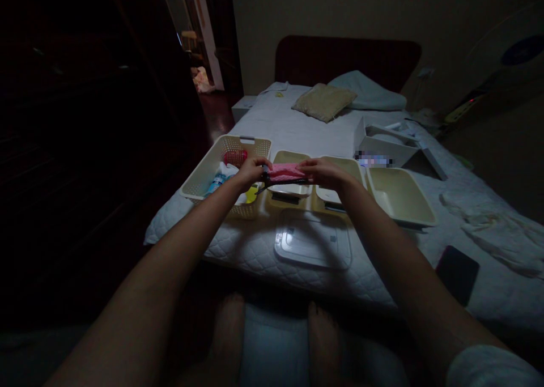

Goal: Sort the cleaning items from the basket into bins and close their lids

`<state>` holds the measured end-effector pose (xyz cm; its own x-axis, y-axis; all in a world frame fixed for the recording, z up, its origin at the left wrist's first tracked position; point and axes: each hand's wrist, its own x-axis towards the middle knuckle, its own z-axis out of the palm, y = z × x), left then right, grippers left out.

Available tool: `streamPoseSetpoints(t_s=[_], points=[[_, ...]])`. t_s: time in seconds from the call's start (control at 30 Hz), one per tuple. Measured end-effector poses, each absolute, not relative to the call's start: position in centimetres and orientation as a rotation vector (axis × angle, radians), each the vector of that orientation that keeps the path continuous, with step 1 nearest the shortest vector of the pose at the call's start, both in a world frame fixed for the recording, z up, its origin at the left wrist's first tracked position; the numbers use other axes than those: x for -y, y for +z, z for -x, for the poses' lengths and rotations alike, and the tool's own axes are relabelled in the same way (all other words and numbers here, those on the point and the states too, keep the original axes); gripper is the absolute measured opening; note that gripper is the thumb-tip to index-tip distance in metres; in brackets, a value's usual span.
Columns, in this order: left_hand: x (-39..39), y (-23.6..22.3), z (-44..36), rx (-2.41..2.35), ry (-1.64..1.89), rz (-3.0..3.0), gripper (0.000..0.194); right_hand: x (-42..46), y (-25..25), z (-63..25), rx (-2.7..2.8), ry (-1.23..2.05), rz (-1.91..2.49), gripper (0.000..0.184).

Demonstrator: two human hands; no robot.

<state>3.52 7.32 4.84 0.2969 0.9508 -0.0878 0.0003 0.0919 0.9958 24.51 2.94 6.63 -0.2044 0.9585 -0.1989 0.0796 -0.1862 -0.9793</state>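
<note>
Both of my hands hold a small pink pouch (284, 172) with a dark lower edge, stretched between them above the bed. My left hand (250, 170) pinches its left end and my right hand (323, 173) grips its right end, fingers closed. The pouch hangs over a row of cream trays (297, 157) on the white quilt. Left of my left hand stands a perforated cream basket (204, 174) with a red item (235, 157), a blue-and-white bottle (216, 182) and something yellow in it.
A clear flat lid (313, 241) lies near the bed's edge. A larger cream bin (402, 197) and an open white box (389, 143) sit to the right. A dark phone (457, 273) and white cloth (501, 234) lie at right. Pillows (325, 101) rest by the headboard. Dark wardrobe at left.
</note>
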Motion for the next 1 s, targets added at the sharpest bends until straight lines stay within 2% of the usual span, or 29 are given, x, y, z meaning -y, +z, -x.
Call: streamPoseSetpoints(t_s=[0.13,0.3,0.5,0.63,0.83,1.0], points=[[-7.5,4.8,-3.4,-1.022,0.911,-1.301,0.018,-3.0,6.2,-24.5,1.411,1.355,1.351,0.022],[-7.6,5.0,-3.3,-0.923,0.945,-1.087,0.02,-2.8,6.5,-24.4,1.343,1.268,1.318,0.026],[-7.7,3.6,-3.5,-0.84,0.889,-1.172,0.04,-2.4,7.0,-23.9,1.302,1.177,1.203,0.036],[-7.6,3.2,-3.4,-0.851,0.816,-1.299,0.044,-2.8,6.6,-23.9,1.234,1.19,1.169,0.048],[-7.2,3.7,-3.4,-0.894,0.836,-1.262,0.04,-3.2,6.2,-23.9,1.224,1.147,1.285,0.025],[-7.4,3.4,-3.7,-0.962,0.935,-1.22,0.035,-2.7,6.2,-23.9,1.212,1.168,1.335,0.014]])
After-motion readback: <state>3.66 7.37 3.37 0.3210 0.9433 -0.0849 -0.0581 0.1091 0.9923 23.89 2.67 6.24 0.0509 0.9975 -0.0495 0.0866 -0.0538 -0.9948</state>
